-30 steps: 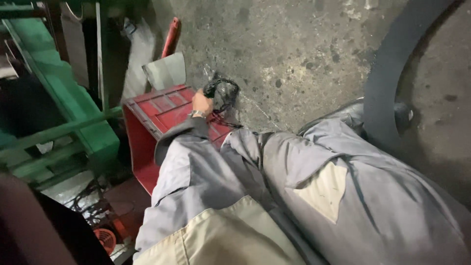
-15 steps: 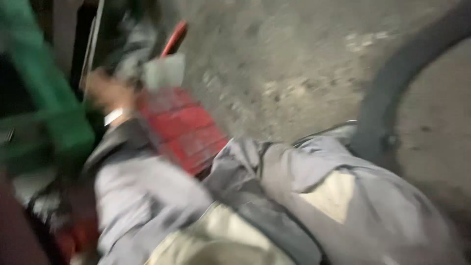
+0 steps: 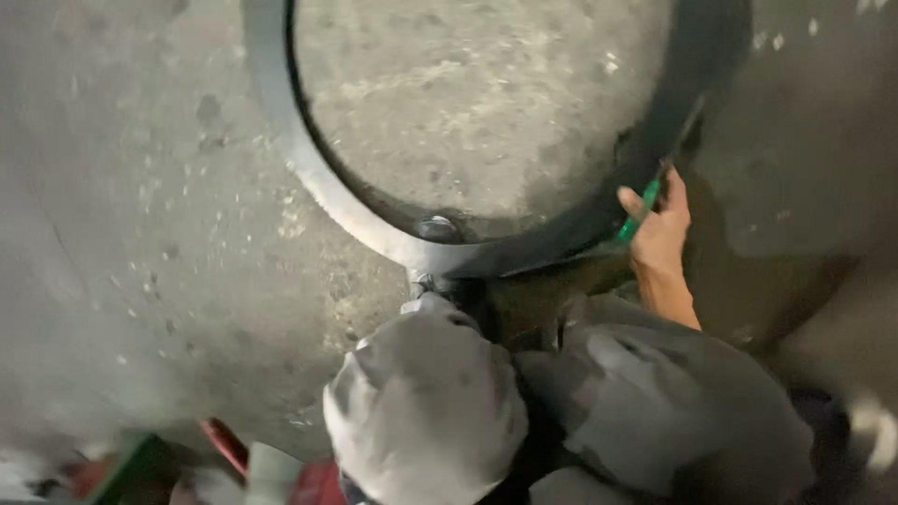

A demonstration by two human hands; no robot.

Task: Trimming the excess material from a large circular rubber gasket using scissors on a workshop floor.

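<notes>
A large round ring [image 3: 309, 178] with a grey metal edge and a dark inner band lies on the concrete floor [image 3: 140, 234]. My right hand [image 3: 659, 229] rests on its right side and is shut on a green-handled tool [image 3: 641, 210] whose thin blade lies along the dark band. A small round stud [image 3: 437, 227] sits on the ring's near edge. My knees in grey trousers [image 3: 430, 402] fill the lower middle. My left hand is out of sight.
At the bottom left edge a red box [image 3: 313, 482], a red handle [image 3: 224, 440] and a green part [image 3: 131, 463] show, all blurred. A pale blurred shape [image 3: 875, 430] lies at the lower right.
The view has swung from the red toolbox over to the ring. My left hand, which was at the toolbox, has left the picture. My right hand with the green tool has come into view.
</notes>
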